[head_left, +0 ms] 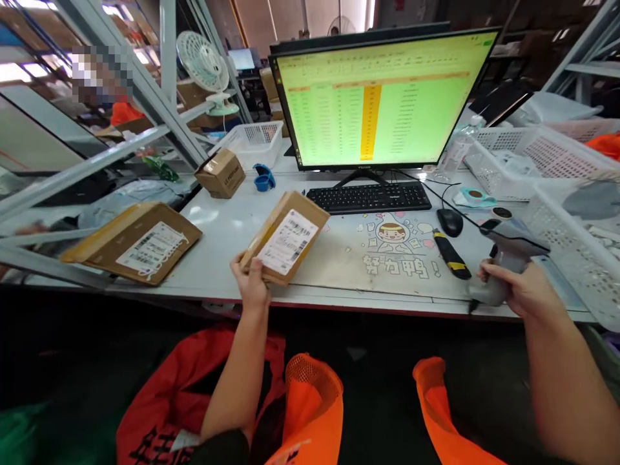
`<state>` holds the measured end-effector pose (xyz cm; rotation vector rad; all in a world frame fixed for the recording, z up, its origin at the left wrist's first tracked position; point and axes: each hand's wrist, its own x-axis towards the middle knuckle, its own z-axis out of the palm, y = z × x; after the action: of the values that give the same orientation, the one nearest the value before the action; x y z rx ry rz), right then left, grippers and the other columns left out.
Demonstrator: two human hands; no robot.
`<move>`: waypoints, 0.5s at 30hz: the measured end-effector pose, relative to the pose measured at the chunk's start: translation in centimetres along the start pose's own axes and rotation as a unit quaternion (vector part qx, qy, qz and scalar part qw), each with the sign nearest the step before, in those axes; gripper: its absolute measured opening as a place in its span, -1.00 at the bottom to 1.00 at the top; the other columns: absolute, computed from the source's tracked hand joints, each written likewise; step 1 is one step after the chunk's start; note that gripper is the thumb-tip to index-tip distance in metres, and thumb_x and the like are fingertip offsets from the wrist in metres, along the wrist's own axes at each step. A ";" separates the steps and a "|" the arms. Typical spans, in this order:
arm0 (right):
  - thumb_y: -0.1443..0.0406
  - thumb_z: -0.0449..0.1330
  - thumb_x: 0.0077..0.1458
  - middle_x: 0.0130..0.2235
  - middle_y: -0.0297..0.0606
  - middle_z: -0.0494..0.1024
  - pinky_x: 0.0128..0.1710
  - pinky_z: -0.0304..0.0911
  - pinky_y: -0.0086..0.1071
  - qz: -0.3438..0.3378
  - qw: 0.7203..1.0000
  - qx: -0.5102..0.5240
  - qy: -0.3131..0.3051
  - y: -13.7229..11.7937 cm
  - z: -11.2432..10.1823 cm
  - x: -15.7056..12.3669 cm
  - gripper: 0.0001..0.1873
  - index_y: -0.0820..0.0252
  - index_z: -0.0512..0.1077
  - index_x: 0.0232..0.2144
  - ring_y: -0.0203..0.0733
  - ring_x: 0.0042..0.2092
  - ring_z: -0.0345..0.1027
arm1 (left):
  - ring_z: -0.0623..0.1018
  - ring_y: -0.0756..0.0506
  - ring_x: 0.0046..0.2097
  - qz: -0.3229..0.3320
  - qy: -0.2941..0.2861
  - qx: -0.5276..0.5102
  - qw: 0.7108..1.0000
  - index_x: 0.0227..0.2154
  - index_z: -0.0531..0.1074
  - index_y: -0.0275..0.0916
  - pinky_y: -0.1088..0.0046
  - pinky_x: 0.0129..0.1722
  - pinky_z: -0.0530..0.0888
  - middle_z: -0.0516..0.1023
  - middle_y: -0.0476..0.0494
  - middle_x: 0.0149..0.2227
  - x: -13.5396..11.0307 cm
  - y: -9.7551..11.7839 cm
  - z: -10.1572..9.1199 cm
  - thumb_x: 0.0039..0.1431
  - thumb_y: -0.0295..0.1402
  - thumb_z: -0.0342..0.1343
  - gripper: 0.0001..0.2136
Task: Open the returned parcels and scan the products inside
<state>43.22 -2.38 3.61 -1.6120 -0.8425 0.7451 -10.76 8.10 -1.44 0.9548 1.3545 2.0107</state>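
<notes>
My left hand point(252, 282) is closed on the near corner of a brown cardboard box point(275, 223), tilted above the desk with its white shipping label point(288, 242) facing me. The thumb lies across the front of the box. On the right, my right hand point(526, 287) wraps round the handle of a grey barcode scanner point(513, 248) at the desk's front edge. A second labelled parcel point(140, 242) rests at the desk's left side. Beside the scanner lies a black and yellow utility knife point(451, 255).
Behind the hands stand a monitor point(382, 103), a keyboard point(371, 197) and a mouse point(450, 222). A small carton point(221, 173) and a blue tape dispenser-like object point(264, 177) sit back left. White baskets point(557, 158) line the right side. A metal frame point(169, 123) borders the left.
</notes>
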 end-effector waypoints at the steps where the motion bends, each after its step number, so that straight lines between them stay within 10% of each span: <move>1: 0.15 0.47 0.04 -0.41 -0.16 0.53 -0.30 0.27 -0.18 -0.006 0.998 0.049 -0.039 -0.8 0.9 -1.8 -0.69 0.23 0.49 -0.35 -0.18 -0.40 0.41 | 0.58 -0.16 0.03 0.015 -0.017 0.010 1.000 0.00 0.28 -0.12 0.29 0.15 0.51 0.49 -0.17 0.00 -0.7 -0.1 1.0 -0.14 0.27 0.42 -0.21; 9: 0.06 0.52 -0.12 -0.31 -0.20 0.65 -0.32 0.48 -0.20 -0.077 0.976 -0.039 -0.202 -5.0 11.2 -10.1 -0.39 0.20 0.59 -0.03 -0.04 -0.32 0.51 | 0.43 -0.30 0.29 0.098 -0.103 0.072 0.987 0.10 0.30 -0.14 0.17 0.27 0.47 0.33 -0.30 0.19 -4.4 0.2 5.9 -0.09 0.25 0.45 -0.17; 15: -0.03 0.50 -0.05 -0.50 -0.20 0.58 -0.46 0.43 -0.24 -0.043 0.989 -0.122 -0.077 -2.5 4.4 -5.4 -0.55 0.19 0.56 -0.32 -0.07 -0.48 0.48 | 0.37 -0.32 0.36 0.180 -0.077 0.147 0.970 0.11 0.34 -0.14 0.03 0.42 0.32 0.30 -0.27 0.24 -2.0 -1.2 -1.3 -0.02 0.23 0.43 -0.22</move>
<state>36.26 -4.19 5.44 -1.7356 -1.1449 0.7333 -10.52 6.25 -3.37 1.5540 1.5029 1.9654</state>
